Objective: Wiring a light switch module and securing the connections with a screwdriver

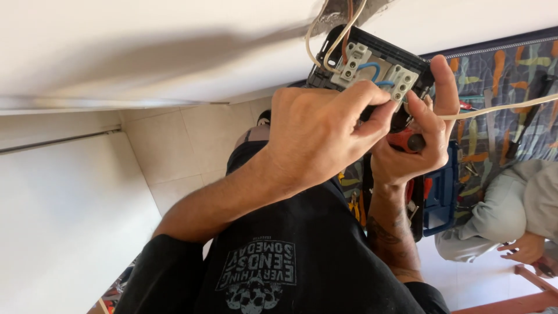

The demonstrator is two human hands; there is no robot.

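Hands: left hand (317, 136) closed around black switch module (372, 61), fingertips at its grey terminals; right hand (415, 145) gripping red-handled screwdriver (407, 139), thumb raised against module's edge. White wires (325, 35) run above; another person's hand (526, 249) lies well apart, lower right.

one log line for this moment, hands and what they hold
left hand: grips switch module | right hand: holds red-handled tool, thumb on module frame | wires: run into wall hole

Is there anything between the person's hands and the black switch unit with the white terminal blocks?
Nothing visible. The left hand and right hand both already touch the black switch unit, and the right hand also holds a red-handled tool.
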